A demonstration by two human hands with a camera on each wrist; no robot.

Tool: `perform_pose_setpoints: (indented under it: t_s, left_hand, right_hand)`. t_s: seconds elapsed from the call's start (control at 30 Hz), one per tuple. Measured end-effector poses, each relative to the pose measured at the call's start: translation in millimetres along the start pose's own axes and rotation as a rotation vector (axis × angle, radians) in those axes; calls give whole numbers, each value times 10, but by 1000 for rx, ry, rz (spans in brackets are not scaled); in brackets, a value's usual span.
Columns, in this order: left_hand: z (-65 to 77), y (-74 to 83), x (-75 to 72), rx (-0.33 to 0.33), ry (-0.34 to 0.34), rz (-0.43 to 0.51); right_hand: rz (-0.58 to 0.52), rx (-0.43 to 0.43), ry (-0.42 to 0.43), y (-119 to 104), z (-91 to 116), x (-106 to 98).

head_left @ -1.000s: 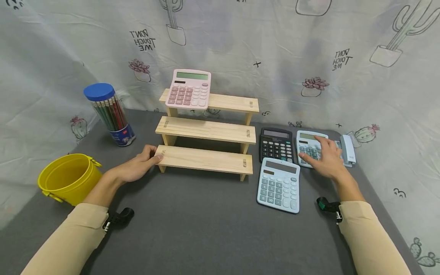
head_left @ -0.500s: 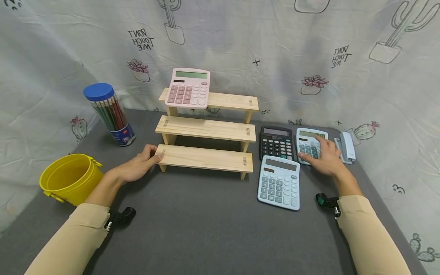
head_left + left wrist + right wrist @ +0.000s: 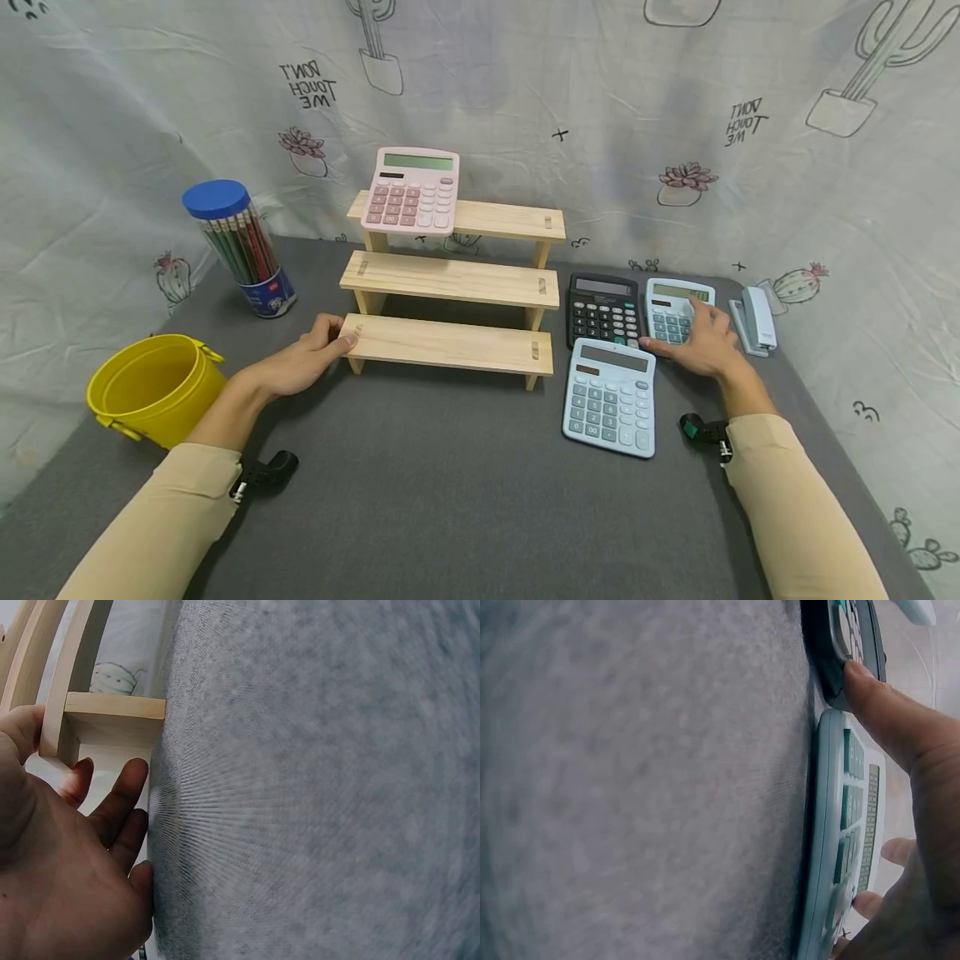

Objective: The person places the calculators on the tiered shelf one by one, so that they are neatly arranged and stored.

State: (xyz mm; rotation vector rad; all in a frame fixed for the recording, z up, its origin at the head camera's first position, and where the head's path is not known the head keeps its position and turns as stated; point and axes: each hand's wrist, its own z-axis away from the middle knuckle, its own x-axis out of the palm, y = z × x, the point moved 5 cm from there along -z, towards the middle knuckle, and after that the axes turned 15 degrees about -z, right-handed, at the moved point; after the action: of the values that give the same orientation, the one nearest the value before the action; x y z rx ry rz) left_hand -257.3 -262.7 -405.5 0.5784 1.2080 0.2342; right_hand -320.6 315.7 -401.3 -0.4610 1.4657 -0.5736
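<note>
My left hand (image 3: 303, 362) holds the left end of the lowest step of a three-tier wooden rack (image 3: 450, 342), thumb on top; in the left wrist view its other fingers lie below and beside the board (image 3: 67, 682). A pink calculator (image 3: 412, 196) leans on the top step. My right hand (image 3: 703, 343) is spread over a light blue calculator (image 3: 670, 327) on the table. Its thumb (image 3: 870, 690) touches a corner of the black calculator (image 3: 602, 307), while its other fingers lie at the blue one's far side. Another light blue calculator (image 3: 609, 400) sits in front, meeting the black one's lower edge.
A light blue stapler (image 3: 759, 319) stands right of the calculators. On the left are a blue-lidded jar of pencils (image 3: 243, 246) and a yellow bucket (image 3: 157, 396). A cactus-print cloth (image 3: 525, 75) hangs behind the grey table (image 3: 450, 500).
My right hand has shifted slightly left, its thumb moving from the light blue calculator to the black one's corner. The left hand keeps its hold on the rack.
</note>
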Motion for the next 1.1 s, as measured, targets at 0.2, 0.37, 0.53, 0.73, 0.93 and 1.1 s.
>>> perform_pose_setpoints:
  t_s: [0.2,0.37,0.53,0.73,0.93,1.1]
  left_hand:
    - [-15,26,-7,7,2,3]
    - [-28,16,-13,2,7,5]
    - [-6,3,-2,-2,-3,6]
    - [100,191,-69,-2,-7,25]
    - [-23,4,19,10,5,13]
    - [-2,5,4,15,17,15]
  right_hand:
    - [1,23,-5,20,-26,-26]
    - [-29,10,8,-5,-46,-50]
    - [-32,12,11,61,-38,-57]
    - [-62,-53,42,102,20,-88]
    - [-144,-63,58,29,150,-230]
    - [-232,-80,82,-135,225,-289]
